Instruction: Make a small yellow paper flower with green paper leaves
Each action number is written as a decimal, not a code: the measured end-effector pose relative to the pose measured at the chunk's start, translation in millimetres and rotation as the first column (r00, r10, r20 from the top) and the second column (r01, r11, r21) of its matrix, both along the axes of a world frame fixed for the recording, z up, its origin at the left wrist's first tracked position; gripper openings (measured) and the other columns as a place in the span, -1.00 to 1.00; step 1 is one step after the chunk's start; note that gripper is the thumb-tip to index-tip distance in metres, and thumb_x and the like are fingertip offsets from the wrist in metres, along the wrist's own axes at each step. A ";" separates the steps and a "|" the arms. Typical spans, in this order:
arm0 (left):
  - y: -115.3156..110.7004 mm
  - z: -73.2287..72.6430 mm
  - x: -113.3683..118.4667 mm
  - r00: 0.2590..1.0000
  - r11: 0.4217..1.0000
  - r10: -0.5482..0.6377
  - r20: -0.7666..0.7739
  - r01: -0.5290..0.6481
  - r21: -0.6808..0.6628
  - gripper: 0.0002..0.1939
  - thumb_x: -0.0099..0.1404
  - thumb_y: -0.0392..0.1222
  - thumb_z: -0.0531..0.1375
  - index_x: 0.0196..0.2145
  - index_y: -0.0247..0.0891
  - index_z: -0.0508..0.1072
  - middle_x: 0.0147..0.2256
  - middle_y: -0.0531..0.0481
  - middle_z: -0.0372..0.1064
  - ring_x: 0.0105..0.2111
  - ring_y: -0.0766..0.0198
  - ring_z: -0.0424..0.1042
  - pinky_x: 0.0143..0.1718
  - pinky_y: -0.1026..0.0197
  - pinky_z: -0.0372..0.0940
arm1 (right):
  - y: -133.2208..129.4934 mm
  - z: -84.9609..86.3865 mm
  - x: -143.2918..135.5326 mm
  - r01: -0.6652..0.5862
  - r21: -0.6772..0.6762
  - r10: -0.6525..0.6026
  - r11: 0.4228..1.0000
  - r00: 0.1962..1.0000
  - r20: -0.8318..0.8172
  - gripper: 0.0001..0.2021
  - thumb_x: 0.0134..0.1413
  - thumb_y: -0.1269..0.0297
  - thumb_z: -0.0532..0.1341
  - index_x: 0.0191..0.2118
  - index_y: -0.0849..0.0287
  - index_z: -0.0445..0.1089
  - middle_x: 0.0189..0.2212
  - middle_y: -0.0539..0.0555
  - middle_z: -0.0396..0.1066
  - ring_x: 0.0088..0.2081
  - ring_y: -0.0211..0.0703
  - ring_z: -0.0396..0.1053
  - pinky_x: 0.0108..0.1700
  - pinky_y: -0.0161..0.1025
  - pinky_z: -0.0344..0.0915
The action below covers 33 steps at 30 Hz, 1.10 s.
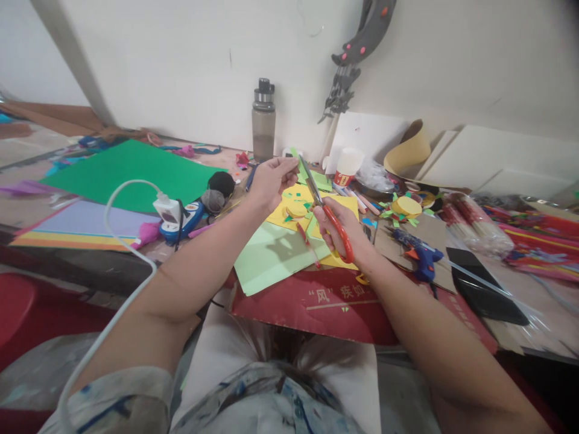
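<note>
My left hand [275, 179] pinches a narrow light-green paper strip [295, 154] between thumb and fingers. My right hand [346, 229] is wrapped round the red handles of a pair of scissors [335, 224], whose blades point up and away, right against the strip. Below both hands lie pale green paper sheets [262, 259] and yellow paper [275, 216]. A yellow disc [296, 210] with small green scraps around it rests on the yellow paper. A red pen [308, 246] lies across the sheets.
A blue glue gun [423, 256] and a dark phone-like slab [484, 289] lie to the right. A water bottle [263, 123] and a paper cup [347, 167] stand at the back. On the left are green sheet [131, 175], a power strip [183, 222] and its white cable [111, 208].
</note>
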<state>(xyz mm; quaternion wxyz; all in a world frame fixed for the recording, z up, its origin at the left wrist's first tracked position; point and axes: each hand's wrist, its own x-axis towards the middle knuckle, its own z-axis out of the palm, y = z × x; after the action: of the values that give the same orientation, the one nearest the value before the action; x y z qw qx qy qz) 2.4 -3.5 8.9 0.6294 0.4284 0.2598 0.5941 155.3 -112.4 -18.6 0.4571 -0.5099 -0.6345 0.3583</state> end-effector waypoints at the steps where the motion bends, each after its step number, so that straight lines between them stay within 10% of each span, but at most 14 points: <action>1: -0.3 0.3 0.1 1.000 1.000 -0.003 -0.001 0.003 0.004 -0.71 0.18 -0.26 0.42 -0.51 -0.31 0.38 -0.57 0.13 0.36 -0.62 0.55 0.33 -0.51 0.45 0.25 | -0.4 0.2 -0.1 0.002 0.002 -0.002 1.000 1.000 0.004 -0.52 0.07 -0.26 0.29 -0.31 0.10 0.27 -0.62 -0.13 0.15 -0.68 -0.37 0.11 -0.72 -0.40 0.03; 33: -0.3 0.3 -1.4 0.998 0.998 -0.061 -0.010 0.061 -0.032 -0.78 0.26 -0.33 0.33 -0.49 -0.34 0.39 -0.55 0.12 0.38 -0.61 0.58 0.32 -0.50 0.47 0.22 | 5.9 -9.9 2.4 0.013 0.026 -0.014 1.000 1.000 0.013 -0.53 0.10 -0.28 0.26 -0.24 0.04 0.25 -0.62 -0.15 0.15 -0.68 -0.34 0.12 -0.68 -0.36 0.08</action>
<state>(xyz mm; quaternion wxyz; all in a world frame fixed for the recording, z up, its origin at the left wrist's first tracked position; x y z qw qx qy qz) 1.0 -3.8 9.2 0.6525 0.4293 0.2593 0.5680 157.7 -106.5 -28.4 0.4620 -0.5107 -0.6384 0.3438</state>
